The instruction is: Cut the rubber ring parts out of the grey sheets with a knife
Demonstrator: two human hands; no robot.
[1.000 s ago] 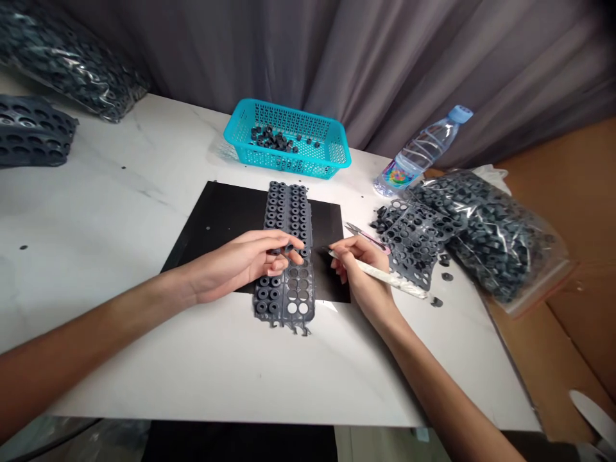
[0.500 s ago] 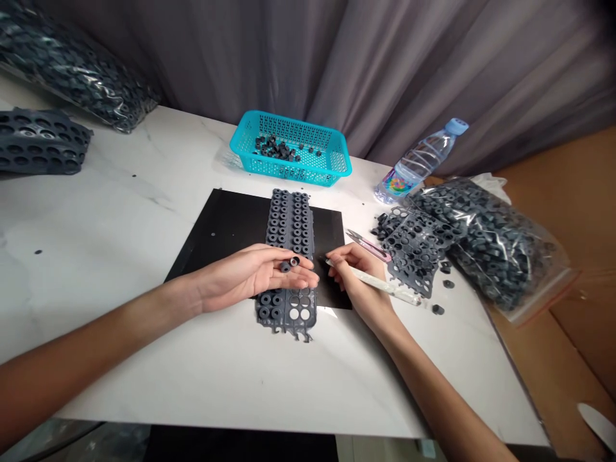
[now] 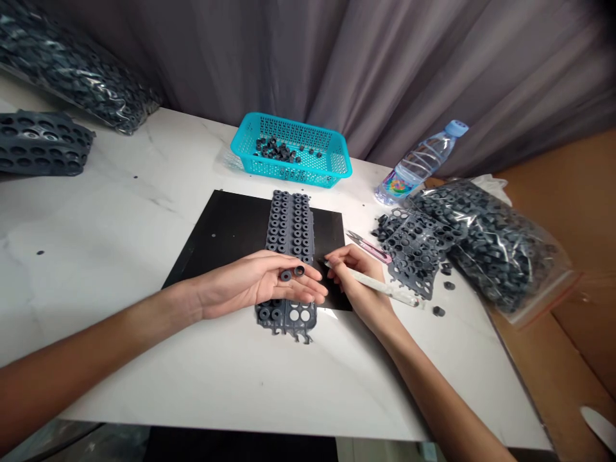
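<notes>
My left hand (image 3: 257,282) is palm up over the grey rubber sheet (image 3: 289,221), with its thumb against a small black rubber ring (image 3: 299,271). A second black rubber ring (image 3: 286,275) lies on its fingers. Gripped like a pen in my right hand (image 3: 359,276) is a slim white pen-shaped tool (image 3: 380,283), its dark tip pointing left toward the left fingertips, apart from the rings. Rows of rings stand on the sheet, and round holes show at its near right end. A black mat (image 3: 226,224) lies under the sheet.
A turquoise basket (image 3: 296,173) with several loose rings stands behind the mat. To the right are pink-handled thread snips (image 3: 369,247), a punched rubber sheet (image 3: 416,250), a water bottle (image 3: 418,163) and a bag of black parts (image 3: 500,244). Another bag (image 3: 81,77) and sheet (image 3: 43,144) lie left.
My left hand has come slightly nearer and to the right, carrying the two rings and covering more of the sheet's near end. My right hand has hardly moved.
</notes>
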